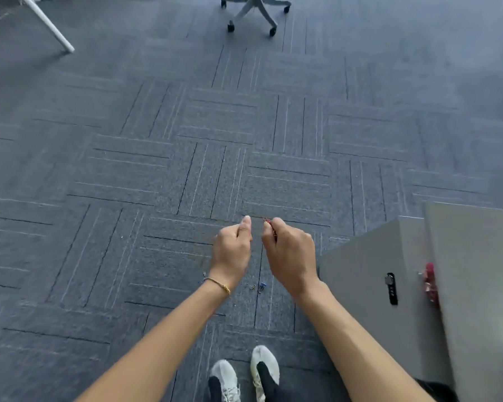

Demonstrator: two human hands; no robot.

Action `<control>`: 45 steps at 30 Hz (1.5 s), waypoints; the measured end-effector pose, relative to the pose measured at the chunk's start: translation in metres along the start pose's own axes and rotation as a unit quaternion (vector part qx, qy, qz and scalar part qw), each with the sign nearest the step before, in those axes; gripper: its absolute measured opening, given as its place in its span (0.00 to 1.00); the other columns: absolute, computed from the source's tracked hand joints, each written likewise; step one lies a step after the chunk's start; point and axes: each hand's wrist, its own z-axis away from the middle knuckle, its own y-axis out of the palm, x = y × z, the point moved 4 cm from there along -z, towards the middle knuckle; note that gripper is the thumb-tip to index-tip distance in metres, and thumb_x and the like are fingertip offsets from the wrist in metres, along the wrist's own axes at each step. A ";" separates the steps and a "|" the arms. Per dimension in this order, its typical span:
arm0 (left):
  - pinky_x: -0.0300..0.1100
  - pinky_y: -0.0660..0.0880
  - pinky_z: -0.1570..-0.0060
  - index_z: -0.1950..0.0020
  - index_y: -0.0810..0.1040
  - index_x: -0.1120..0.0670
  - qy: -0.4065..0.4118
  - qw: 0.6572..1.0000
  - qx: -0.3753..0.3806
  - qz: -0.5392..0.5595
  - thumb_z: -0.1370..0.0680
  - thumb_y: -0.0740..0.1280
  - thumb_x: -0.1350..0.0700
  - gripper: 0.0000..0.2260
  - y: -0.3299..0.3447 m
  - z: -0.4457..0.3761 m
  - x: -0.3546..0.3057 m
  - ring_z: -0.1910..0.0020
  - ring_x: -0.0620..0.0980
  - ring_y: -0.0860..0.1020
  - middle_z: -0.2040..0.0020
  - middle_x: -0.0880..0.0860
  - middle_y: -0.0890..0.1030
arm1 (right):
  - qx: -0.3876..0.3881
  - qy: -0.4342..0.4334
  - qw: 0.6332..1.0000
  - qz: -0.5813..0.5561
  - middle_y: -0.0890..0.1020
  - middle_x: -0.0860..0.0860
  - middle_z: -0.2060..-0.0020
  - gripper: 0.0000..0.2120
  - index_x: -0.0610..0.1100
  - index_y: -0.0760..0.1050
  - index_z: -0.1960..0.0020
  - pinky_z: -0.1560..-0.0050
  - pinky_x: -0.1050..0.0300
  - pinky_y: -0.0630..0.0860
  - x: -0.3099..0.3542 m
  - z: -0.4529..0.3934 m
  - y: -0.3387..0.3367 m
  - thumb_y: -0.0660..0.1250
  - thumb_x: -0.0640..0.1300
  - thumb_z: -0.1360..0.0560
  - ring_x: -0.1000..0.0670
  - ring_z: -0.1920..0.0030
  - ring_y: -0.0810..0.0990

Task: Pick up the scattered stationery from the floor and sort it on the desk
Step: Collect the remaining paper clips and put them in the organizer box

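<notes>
My right hand (291,256) is held out over the carpet and pinches a small red clip (269,224) between its fingertips. My left hand (234,248) is beside it, fingers curled with the thumb up; whether it holds anything is hidden. On the floor below my wrists lie a blue binder clip (262,286), a small yellowish clip (252,286) and a silvery clip (204,274). The grey desk (476,271) reaches in from the right, with a red object (429,281) at its edge.
A grey cabinet (357,274) with a black combination lock (390,288) stands under the desk at right. An office chair base (254,11) on castors is at the top centre. A white table leg (48,24) slants at top left. My shoes (244,375) are below.
</notes>
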 end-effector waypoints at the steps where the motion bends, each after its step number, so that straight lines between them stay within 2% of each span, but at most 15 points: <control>1: 0.44 0.56 0.72 0.72 0.59 0.51 0.015 1.000 0.009 -0.026 0.16 0.58 0.47 0.25 0.003 0.015 -0.018 0.77 0.45 0.59 0.78 0.44 0.61 | -0.003 0.012 1.000 0.003 0.73 0.50 0.76 0.16 0.48 0.61 0.64 0.72 0.51 0.69 0.005 0.006 -0.021 0.51 0.53 0.19 0.42 0.76 0.70; 5: 0.49 0.60 0.72 0.73 0.61 0.52 0.070 0.994 0.040 -0.071 0.16 0.58 0.47 0.25 0.012 0.067 -0.077 0.76 0.46 0.61 0.78 0.46 0.63 | -0.035 0.037 0.999 0.014 0.65 0.56 0.76 0.17 0.49 0.59 0.64 0.73 0.55 0.61 0.024 0.034 -0.098 0.53 0.52 0.18 0.48 0.77 0.63; 9: 0.48 0.61 0.71 0.73 0.66 0.52 0.107 0.989 0.090 -0.058 0.17 0.57 0.45 0.25 0.029 0.114 -0.116 0.76 0.44 0.63 0.79 0.45 0.66 | -0.067 0.079 0.995 0.003 0.64 0.58 0.76 0.18 0.50 0.59 0.65 0.72 0.55 0.62 0.035 0.064 -0.155 0.56 0.52 0.18 0.51 0.76 0.62; 12: 0.47 0.61 0.72 0.74 0.67 0.50 0.134 0.981 0.137 -0.042 0.18 0.56 0.44 0.24 0.048 0.141 -0.144 0.76 0.44 0.63 0.79 0.45 0.67 | -0.105 0.113 0.988 -0.003 0.68 0.56 0.76 0.19 0.49 0.62 0.66 0.72 0.55 0.62 0.035 0.084 -0.194 0.56 0.53 0.17 0.51 0.76 0.66; 16: 0.37 0.58 0.74 0.75 0.65 0.49 0.199 0.961 0.177 -0.079 0.16 0.59 0.50 0.26 0.074 0.175 -0.184 0.77 0.43 0.65 0.79 0.43 0.68 | -0.158 0.142 0.977 0.008 0.75 0.53 0.74 0.18 0.48 0.65 0.64 0.72 0.53 0.67 0.029 0.110 -0.249 0.56 0.53 0.17 0.50 0.75 0.70; 19: 0.40 0.61 0.74 0.74 0.67 0.48 0.240 0.944 0.207 -0.096 0.16 0.60 0.51 0.25 0.094 0.205 -0.208 0.77 0.43 0.66 0.78 0.42 0.69 | -0.191 0.164 0.968 0.025 0.75 0.54 0.73 0.17 0.48 0.65 0.64 0.71 0.53 0.68 0.019 0.137 -0.289 0.54 0.53 0.18 0.49 0.74 0.71; 22: 0.48 0.64 0.74 0.70 0.71 0.53 0.300 0.916 0.238 -0.117 0.16 0.58 0.47 0.23 0.118 0.239 -0.225 0.77 0.45 0.65 0.78 0.46 0.68 | -0.229 0.178 0.955 0.063 0.73 0.55 0.74 0.16 0.47 0.66 0.63 0.73 0.55 0.66 0.008 0.170 -0.328 0.56 0.51 0.18 0.50 0.75 0.69; 24: 0.45 0.62 0.74 0.69 0.70 0.53 0.338 0.896 0.252 -0.139 0.16 0.57 0.47 0.22 0.135 0.264 -0.234 0.77 0.46 0.65 0.78 0.47 0.67 | -0.259 0.188 0.944 0.085 0.70 0.56 0.74 0.15 0.48 0.65 0.64 0.72 0.57 0.61 0.004 0.195 -0.355 0.56 0.49 0.19 0.52 0.75 0.65; 27: 0.43 0.58 0.73 0.69 0.67 0.52 0.387 0.864 0.273 -0.173 0.15 0.56 0.48 0.22 0.160 0.302 -0.247 0.77 0.47 0.63 0.78 0.47 0.65 | -0.288 0.215 0.928 0.100 0.74 0.52 0.74 0.16 0.46 0.67 0.64 0.73 0.54 0.67 -0.007 0.233 -0.386 0.56 0.50 0.19 0.50 0.75 0.69; 31: 0.43 0.57 0.71 0.69 0.61 0.49 0.454 0.818 0.279 -0.217 0.16 0.54 0.47 0.21 0.194 0.356 -0.258 0.76 0.47 0.63 0.77 0.46 0.63 | -0.318 0.254 0.904 0.127 0.70 0.54 0.75 0.16 0.47 0.65 0.64 0.73 0.56 0.62 -0.022 0.293 -0.422 0.58 0.49 0.19 0.50 0.75 0.65; 34: 0.43 0.59 0.71 0.67 0.63 0.49 0.508 0.779 0.283 -0.235 0.16 0.53 0.47 0.20 0.218 0.402 -0.261 0.75 0.51 0.66 0.75 0.46 0.67 | -0.339 0.272 0.890 0.138 0.66 0.56 0.74 0.15 0.49 0.61 0.64 0.72 0.57 0.60 -0.031 0.341 -0.446 0.58 0.49 0.19 0.51 0.75 0.62; 36: 0.43 0.60 0.71 0.67 0.68 0.51 0.536 0.752 0.291 -0.249 0.16 0.51 0.45 0.22 0.234 0.433 -0.259 0.74 0.53 0.70 0.74 0.48 0.73 | -0.354 0.286 0.880 0.137 0.65 0.56 0.74 0.15 0.49 0.60 0.64 0.73 0.56 0.61 -0.041 0.375 -0.461 0.57 0.49 0.19 0.51 0.75 0.62; 38: 0.43 0.62 0.73 0.68 0.68 0.51 0.566 0.724 0.303 -0.251 0.16 0.51 0.45 0.22 0.251 0.465 -0.255 0.75 0.55 0.72 0.74 0.49 0.74 | -0.368 0.300 0.869 0.142 0.65 0.57 0.73 0.15 0.49 0.60 0.63 0.73 0.56 0.62 -0.050 0.411 -0.475 0.58 0.49 0.19 0.52 0.75 0.61; 41: 0.45 0.66 0.73 0.68 0.70 0.53 0.584 0.694 0.337 -0.252 0.17 0.49 0.44 0.24 0.279 0.514 -0.246 0.73 0.55 0.74 0.73 0.51 0.76 | -0.399 0.332 0.835 0.181 0.64 0.56 0.74 0.15 0.50 0.59 0.63 0.72 0.58 0.57 -0.056 0.467 -0.494 0.59 0.47 0.20 0.52 0.75 0.58; 45: 0.47 0.67 0.71 0.68 0.69 0.53 0.597 0.656 0.388 -0.253 0.18 0.48 0.43 0.24 0.313 0.578 -0.226 0.71 0.59 0.74 0.73 0.54 0.76 | -0.433 0.385 0.791 0.193 0.71 0.50 0.77 0.15 0.49 0.61 0.65 0.73 0.58 0.57 -0.070 0.544 -0.507 0.59 0.48 0.21 0.47 0.76 0.61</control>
